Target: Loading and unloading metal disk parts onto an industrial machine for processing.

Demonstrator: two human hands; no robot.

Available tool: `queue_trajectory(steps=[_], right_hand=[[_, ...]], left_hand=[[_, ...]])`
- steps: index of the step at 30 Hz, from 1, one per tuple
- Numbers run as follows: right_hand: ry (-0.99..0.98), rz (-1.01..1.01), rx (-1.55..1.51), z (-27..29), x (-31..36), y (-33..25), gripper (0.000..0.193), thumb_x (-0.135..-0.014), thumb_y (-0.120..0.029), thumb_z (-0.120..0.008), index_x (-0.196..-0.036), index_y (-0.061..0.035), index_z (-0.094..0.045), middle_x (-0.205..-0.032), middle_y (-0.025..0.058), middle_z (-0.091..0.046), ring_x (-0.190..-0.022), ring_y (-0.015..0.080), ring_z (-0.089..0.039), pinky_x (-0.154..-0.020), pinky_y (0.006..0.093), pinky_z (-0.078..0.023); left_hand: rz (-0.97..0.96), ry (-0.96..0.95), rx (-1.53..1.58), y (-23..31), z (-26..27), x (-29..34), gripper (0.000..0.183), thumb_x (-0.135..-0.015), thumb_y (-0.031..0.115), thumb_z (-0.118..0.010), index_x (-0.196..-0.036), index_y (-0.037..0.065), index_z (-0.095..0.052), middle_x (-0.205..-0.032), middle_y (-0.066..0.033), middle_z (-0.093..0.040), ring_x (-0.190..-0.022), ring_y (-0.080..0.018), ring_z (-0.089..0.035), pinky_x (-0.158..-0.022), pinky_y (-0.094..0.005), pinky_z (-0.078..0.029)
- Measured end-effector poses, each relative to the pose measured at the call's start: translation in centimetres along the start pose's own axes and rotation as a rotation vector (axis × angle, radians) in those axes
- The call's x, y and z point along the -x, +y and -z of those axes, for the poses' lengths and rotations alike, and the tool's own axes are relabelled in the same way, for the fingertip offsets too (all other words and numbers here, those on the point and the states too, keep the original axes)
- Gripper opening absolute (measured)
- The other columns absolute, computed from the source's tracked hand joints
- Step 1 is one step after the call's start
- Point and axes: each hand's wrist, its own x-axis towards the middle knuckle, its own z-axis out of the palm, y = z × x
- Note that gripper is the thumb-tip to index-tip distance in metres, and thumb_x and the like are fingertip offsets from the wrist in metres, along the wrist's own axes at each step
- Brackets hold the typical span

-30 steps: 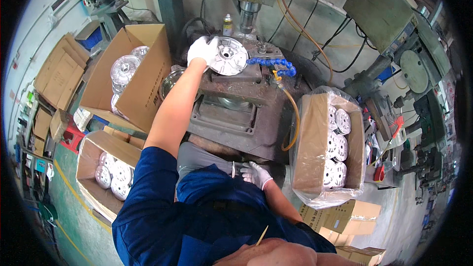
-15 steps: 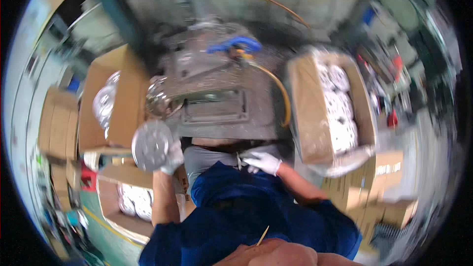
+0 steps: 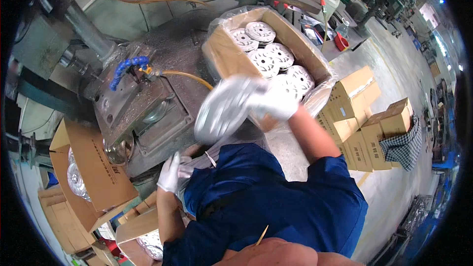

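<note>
Right hand (image 3: pixel 277 101) closed on metal disc (image 3: pixel 219 113), gripping rim nearest lined carton (image 3: pixel 227 55); blur probably hides some fingers. Disc hangs by carton's near end, left of grip, long axis slanting up toward carton. Left hand (image 3: pixel 170 173) farther left, half-curled, nothing visible inside.

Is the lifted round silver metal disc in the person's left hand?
No: the white-gloved right hand holds this round silver metal disc.
</note>
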Motion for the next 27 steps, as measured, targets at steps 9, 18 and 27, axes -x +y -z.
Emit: queue_trajectory(steps=[9, 18, 27], right_hand=[[0.784, -0.435, -0.584, 20.8, -6.0, 11.7, 0.009, -0.086, -0.018, -0.064, -0.086, -0.0092, -0.062, -0.067, -0.0011, -0.056, -0.048, 0.0087, -0.046, -0.042, 0.022, -0.037], [0.928, -0.781, -0.314, 21.7, -9.7, 16.1, 0.019, -0.088, -0.026, -0.058, -0.072, -0.0156, -0.058, -0.063, -0.0024, -0.057, -0.049, 0.0133, -0.05, -0.043, 0.0301, -0.04], [0.929, -0.724, -0.001, 21.4, -10.2, 17.3, 0.018, -0.081, -0.025, -0.066, -0.076, -0.0083, -0.064, -0.066, 0.0033, -0.059, -0.053, 0.0166, -0.055, -0.043, 0.0307, -0.045]], left_hand=[[-0.011, 0.125, 0.14, -3.9, 3.6, 1.7, 0.061, -0.093, 0.05, -0.044, -0.123, -0.002, -0.047, -0.092, -0.0142, -0.062, -0.064, -0.0183, -0.062, -0.054, -0.0249, -0.05], [-0.039, 0.449, 0.042, -4.9, 8.2, 6.1, 0.058, -0.091, 0.051, -0.048, -0.124, 0.004, -0.05, -0.089, -0.0093, -0.061, -0.064, -0.0167, -0.059, -0.053, -0.0255, -0.048], [-0.009, 0.586, 0.137, -7.9, 9.9, 8.1, 0.046, -0.091, 0.047, -0.05, -0.115, 0.008, -0.054, -0.084, -0.0069, -0.062, -0.059, -0.0143, -0.057, -0.048, -0.0236, -0.045]])
